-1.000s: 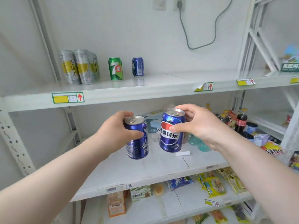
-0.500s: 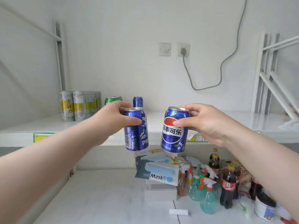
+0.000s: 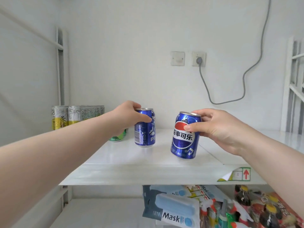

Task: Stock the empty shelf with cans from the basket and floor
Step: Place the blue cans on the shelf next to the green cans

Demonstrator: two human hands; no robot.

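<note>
Head view: each hand, left [image 3: 127,116] and right [image 3: 218,129], grips 1 blue can over the shelf [image 3: 148,171].

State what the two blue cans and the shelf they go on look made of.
Left blue can and right blue can: likely aluminium, glossy printed walls, bare silvery rims. Shelf: probably white-painted metal with a smooth sheen that faintly mirrors the cans; laminate cannot be ruled out.

gripping one blue pepsi can [image 3: 145,127] with the left hand [image 3: 126,116], upright on the white shelf [image 3: 148,170]. holding another pepsi can [image 3: 185,135], tilted, in the right hand [image 3: 215,129] beside it.
</note>
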